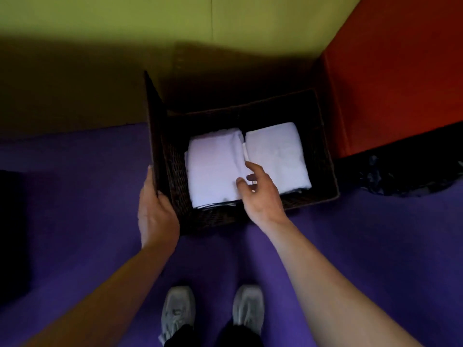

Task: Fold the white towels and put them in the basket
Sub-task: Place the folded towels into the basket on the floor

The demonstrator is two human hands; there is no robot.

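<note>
Looking down at a dark woven basket (323,156) on a purple floor (350,246). Two stacks of folded white towels inside, side by side. Left stack of towels (213,169) just past the left hand's thumb, with the basket wall in between. Right stack of towels (278,156) just beyond the right hand, a bit to its outer side.

Left hand (155,211) wrapped around the near left corner of the basket, thumb over the rim, fingers down the outside. Holding it steady, most likely.

Right hand (260,194) over the basket, right at the gap between the two stacks. Fingers loose and a little spread, thumb tip near the edge of the left stack. Pinching nothing that shows. Touching the cloth or just above it? Cannot tell.

Step in hand, at a guess: last tidy-up of towels already in the basket. Folding looks done for these. No loose towels in view near either hand, so maybe close to the end.

Next move, probably: pull the right hand up and out slowly, without dragging a towel edge along and messing up the fold. Then let go of the corner.

Two grey shoes (178,309) below the arms, near the body. Dark heap (406,176) far off past the right hand.

No words, labels or brand names to read anywhere.
</note>
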